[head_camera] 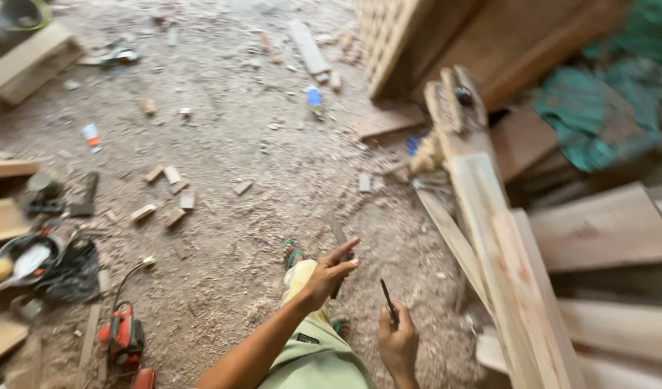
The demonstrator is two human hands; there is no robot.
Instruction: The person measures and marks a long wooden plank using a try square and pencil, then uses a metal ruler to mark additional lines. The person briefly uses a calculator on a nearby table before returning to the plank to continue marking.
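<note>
A sawdust-strewn workshop floor [259, 173] spreads beneath the person, littered with small wood offcuts, and a red power tool [122, 335] lies well to the left of the hands. The left hand [331, 272] pinches a flat, dark, narrow blade-like piece [339, 248] between thumb and fingers, its top end pointing away from the body. The right hand [397, 340] is closed around a thin dark pencil-like stick [387, 295], tip up. Just to the right of the right hand a long pale wooden plank [504, 252] runs away on edge, with more boards stacked beyond it. The picture is blurred, so the exact tools are hard to tell. Judging by the grips, steady work calls for bringing both tools squarely to the plank and keeping the wrists firm.
</note>
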